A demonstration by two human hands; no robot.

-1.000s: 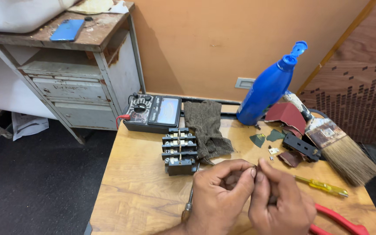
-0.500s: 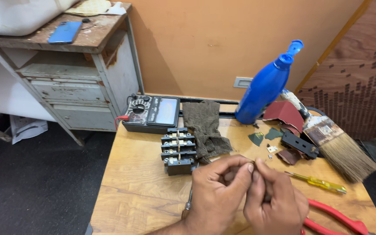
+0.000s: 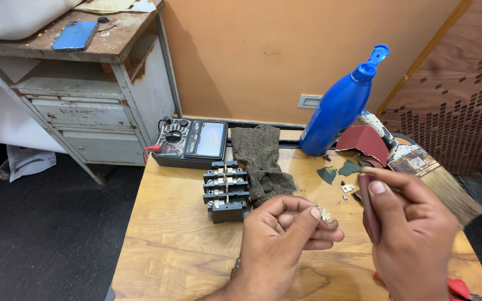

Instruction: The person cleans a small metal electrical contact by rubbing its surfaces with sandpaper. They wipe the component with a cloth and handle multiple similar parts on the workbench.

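Between the thumb and forefinger tips of the left hand (image 3: 285, 239) sits a small metal contact piece (image 3: 325, 215), pale and brassy, pinched at the hand's far end so that it sticks out to the right, toward the other hand. Its long axis seems to run roughly left to right and slightly away from the person, though it is too small to be sure. The left fingers are closed narrowly on it, the remaining fingers curled underneath. Just to the right, with a small gap between, the right hand (image 3: 414, 234) holds a dark reddish strip of sandpaper (image 3: 369, 207) upright between thumb and fingers, its long axis near vertical, its face turned toward the contact piece. The strip lies to the right of the piece and at about the same height, so the two are near but apart; the right hand is the one nearer to the strip's working face, the left the only one touching the piece. Both hands hover above the wooden table (image 3: 168, 256). Beyond the left hand stands a black terminal block (image 3: 226, 191) with pale screws, touching a folded grey-brown cloth (image 3: 260, 159). Behind these lies an analogue multimeter (image 3: 192, 143). Farther right a blue squeeze bottle (image 3: 341, 103) leans, with a larger sheet of red sandpaper (image 3: 366, 142), scraps of green abrasive (image 3: 328, 174) and a broad paintbrush (image 3: 439, 181) beside it. A red-handled tool (image 3: 458, 288) shows at the lower right edge.
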